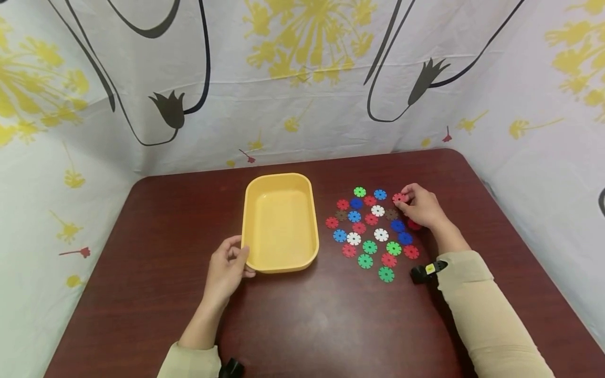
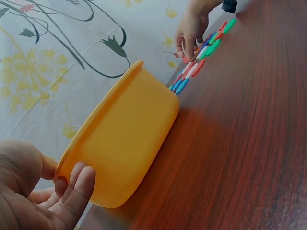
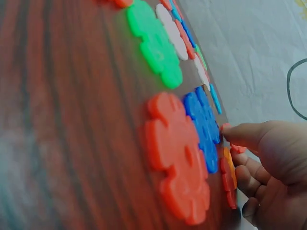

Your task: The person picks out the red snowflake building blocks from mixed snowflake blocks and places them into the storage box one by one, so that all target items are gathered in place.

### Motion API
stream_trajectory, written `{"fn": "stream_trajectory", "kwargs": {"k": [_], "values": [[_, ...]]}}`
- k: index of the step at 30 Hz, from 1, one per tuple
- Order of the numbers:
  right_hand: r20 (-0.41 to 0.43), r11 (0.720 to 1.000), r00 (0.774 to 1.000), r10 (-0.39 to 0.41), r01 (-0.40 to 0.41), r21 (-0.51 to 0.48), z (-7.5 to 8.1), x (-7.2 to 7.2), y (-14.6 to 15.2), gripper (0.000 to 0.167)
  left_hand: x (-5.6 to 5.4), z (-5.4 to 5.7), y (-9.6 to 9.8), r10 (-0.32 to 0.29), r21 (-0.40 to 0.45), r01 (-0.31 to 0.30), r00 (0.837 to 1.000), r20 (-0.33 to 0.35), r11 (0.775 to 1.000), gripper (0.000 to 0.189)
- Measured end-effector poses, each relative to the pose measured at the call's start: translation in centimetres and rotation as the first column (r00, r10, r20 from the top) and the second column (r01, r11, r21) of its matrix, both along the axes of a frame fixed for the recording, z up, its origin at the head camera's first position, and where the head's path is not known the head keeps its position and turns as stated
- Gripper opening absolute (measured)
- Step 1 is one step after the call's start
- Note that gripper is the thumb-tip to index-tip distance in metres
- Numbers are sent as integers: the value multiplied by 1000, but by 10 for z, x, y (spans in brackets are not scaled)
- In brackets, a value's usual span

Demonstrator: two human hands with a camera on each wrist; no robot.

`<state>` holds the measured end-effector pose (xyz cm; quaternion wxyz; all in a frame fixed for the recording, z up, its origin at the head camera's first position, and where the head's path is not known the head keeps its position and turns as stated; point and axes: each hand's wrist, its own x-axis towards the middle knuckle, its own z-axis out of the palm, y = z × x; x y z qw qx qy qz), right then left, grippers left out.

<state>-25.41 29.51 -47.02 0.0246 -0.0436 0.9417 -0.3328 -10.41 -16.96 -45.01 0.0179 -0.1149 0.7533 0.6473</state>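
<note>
A yellow rectangular tray [image 1: 281,226] lies on the table with nothing in it. My left hand [image 1: 226,268] pinches its near left corner, thumb over the rim and fingers against the outer wall, as the left wrist view of the tray [image 2: 127,139] also shows. At the far right of a spread of colored discs, my right hand [image 1: 422,206] pinches a red notched disc [image 1: 399,198] between thumb and fingers. Close to that hand are a brown disc [image 1: 391,214], a blue disc [image 1: 397,226] and another red disc [image 1: 414,224], partly covered by the hand.
Several flat flower-shaped discs in red, blue, green, white and brown lie right of the tray, such as a green disc [image 1: 386,274] nearest me. The dark red-brown table [image 1: 307,325] ends at a patterned cloth [image 1: 302,126] behind and at the sides.
</note>
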Motion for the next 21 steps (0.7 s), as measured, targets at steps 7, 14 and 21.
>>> {"fn": "stream_trajectory", "kwargs": {"k": [7,14,21], "values": [[17,1000,1000,16,-16,3,2,-2,2,45,0,0,1,8,-14,-8,1000,-7,1000,39],[10,999,1000,19,-19,27,3,-2,2,42,1,0,1,8,-25,-9,1000,-10,1000,45],[-59,1000,998,11,-10,7,5,-1,-5,43,0,-2,3,11,-35,-12,1000,-21,999,42]]}}
